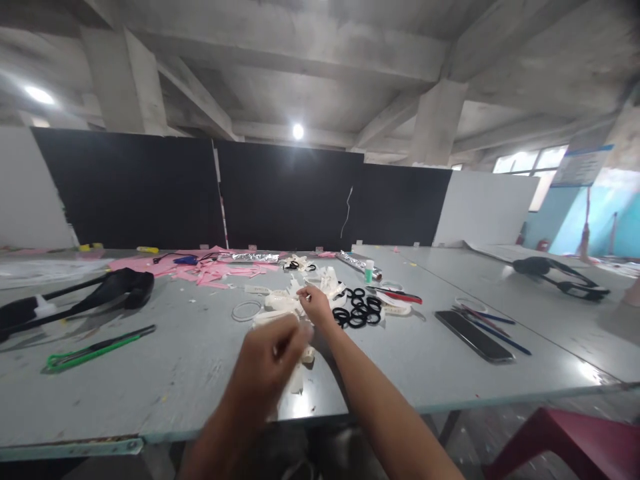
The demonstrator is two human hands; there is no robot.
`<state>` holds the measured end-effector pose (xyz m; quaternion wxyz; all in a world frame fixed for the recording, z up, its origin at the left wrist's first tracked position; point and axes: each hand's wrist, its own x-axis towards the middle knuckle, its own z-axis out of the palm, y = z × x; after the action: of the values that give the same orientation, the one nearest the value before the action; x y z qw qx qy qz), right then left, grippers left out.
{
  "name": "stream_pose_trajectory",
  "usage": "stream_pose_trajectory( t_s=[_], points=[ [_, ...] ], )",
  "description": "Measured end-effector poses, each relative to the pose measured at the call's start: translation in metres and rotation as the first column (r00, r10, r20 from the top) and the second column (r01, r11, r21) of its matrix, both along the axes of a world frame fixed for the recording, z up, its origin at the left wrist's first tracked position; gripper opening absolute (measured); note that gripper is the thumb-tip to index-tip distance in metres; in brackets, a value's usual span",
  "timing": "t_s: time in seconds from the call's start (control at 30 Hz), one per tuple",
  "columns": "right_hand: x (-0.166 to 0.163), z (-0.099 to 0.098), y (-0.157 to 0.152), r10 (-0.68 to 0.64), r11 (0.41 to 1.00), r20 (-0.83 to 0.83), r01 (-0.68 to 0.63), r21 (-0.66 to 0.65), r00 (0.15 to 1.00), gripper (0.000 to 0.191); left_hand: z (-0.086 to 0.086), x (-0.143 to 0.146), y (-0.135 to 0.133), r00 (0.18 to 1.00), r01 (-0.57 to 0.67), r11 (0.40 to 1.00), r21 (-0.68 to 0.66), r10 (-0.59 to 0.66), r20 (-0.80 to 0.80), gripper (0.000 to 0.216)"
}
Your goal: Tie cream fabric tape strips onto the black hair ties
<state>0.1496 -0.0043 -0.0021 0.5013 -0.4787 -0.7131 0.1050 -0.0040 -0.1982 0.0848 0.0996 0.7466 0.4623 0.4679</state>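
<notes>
My left hand [273, 363] is closed around a cream-white fabric piece [299, 380] just above the near edge of the grey table [200, 367]. My right hand [317, 305] reaches further out and pinches something small and white over a pile of cream fabric pieces [300, 297]. A cluster of black elastic rings [359, 309] lies just right of that hand. A clear ring [246, 311] lies to the left of the pile.
Pink scraps [210, 270] and a foil roll [357, 262] lie at the back. Green-handled tool [95, 348] and a black bag [117, 287] sit at left. A phone [473, 335], pens [493, 327] and scissors [400, 295] lie right. A red stool [575, 440] stands near right.
</notes>
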Motion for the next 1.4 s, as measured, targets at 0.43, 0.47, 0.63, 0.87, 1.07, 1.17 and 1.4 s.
stream_pose_trajectory(
  t_s=[0.43,0.47,0.63,0.87,1.07,1.17,1.4],
  points=[
    [0.002,-0.003,-0.002,-0.058,0.997,-0.069,0.055,-0.046,0.996,0.02,-0.071,-0.006,0.076,0.837,-0.307,0.933,-0.187,0.171,-0.52,0.038],
    [0.002,-0.002,-0.003,-0.062,0.997,-0.078,0.059,-0.045,0.995,0.021,-0.07,-0.007,0.075,0.85,-0.277,0.941,-0.194,0.146,-0.506,0.035],
    [0.001,0.005,-0.007,-0.042,0.999,-0.125,0.039,-0.021,0.991,0.039,-0.073,-0.012,0.083,0.925,0.055,0.955,-0.292,-0.158,-0.344,0.016],
    [0.008,0.021,-0.003,-0.075,0.997,-0.316,0.071,-0.024,0.946,0.014,-0.065,0.008,0.156,0.916,0.345,0.889,-0.3,-0.249,0.315,0.029],
    [0.014,0.026,-0.005,-0.125,0.987,-0.383,0.155,0.049,0.915,0.015,-0.063,0.018,0.192,0.756,0.368,0.875,-0.314,-0.085,0.648,0.043],
    [0.011,0.028,-0.011,-0.046,0.988,-0.368,0.095,0.117,0.929,0.016,-0.073,0.014,0.188,0.712,0.409,0.841,-0.353,-0.053,0.7,0.046],
    [-0.004,0.029,-0.024,0.107,0.985,-0.213,-0.075,0.154,0.971,0.02,-0.084,0.01,0.183,0.704,0.403,0.836,-0.372,-0.024,0.71,0.045]
  ],
)
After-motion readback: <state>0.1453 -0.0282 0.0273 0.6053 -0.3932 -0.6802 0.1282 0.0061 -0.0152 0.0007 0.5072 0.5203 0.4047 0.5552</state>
